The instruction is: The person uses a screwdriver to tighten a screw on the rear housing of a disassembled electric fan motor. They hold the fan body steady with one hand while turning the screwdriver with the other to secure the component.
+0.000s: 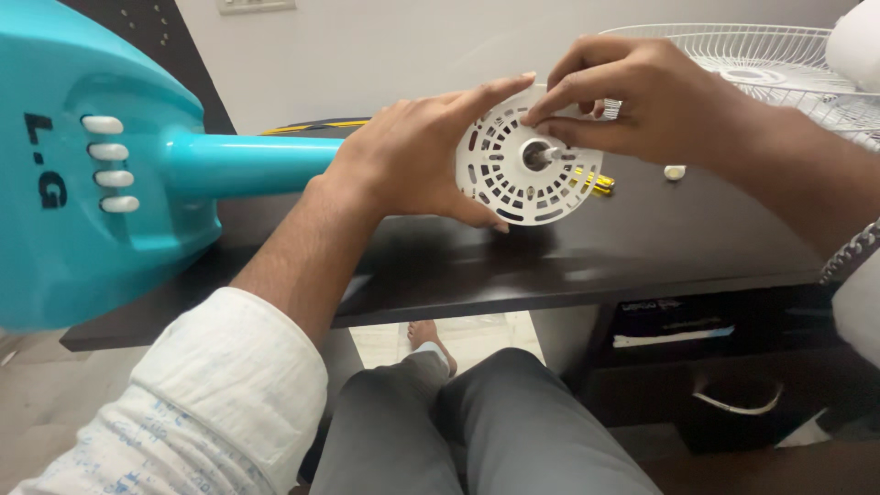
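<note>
The left hand (412, 156) grips the white slotted motor cover (527, 174) from behind — fingers curled round its rim — holding it on edge above the dark worktop (642, 247). The right hand (642, 101) pinches at the metal shaft (539, 156) in the cover's centre. A teal fan stand (101, 174) lies to the left; a white wire guard (761, 64) sits behind.

Left hand (412, 156) cupped, right hand (632, 101) pinching.
</note>
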